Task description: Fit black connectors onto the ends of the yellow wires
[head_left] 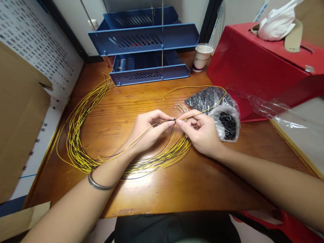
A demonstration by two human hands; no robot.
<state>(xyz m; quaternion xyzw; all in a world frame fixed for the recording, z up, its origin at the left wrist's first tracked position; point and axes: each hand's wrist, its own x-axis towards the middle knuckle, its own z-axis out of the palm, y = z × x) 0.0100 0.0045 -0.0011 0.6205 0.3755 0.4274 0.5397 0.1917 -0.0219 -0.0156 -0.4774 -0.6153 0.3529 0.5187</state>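
Observation:
My left hand pinches a tiny black connector between thumb and forefinger, with a yellow and a black wire trailing back over the wrist. Touching the same spot from the other side, my right hand pinches a yellow wire that loops up behind it. Under and around both hands lies a large curved bundle of yellow and black wires, its metal-tipped ends showing just behind the right fingers. Close to the right hand rests a clear plastic bag of small black parts.
A blue tiered tray stands at the back of the wooden table. To its right are a paper cup and a big red box with white tissue on top. Cardboard leans at the left.

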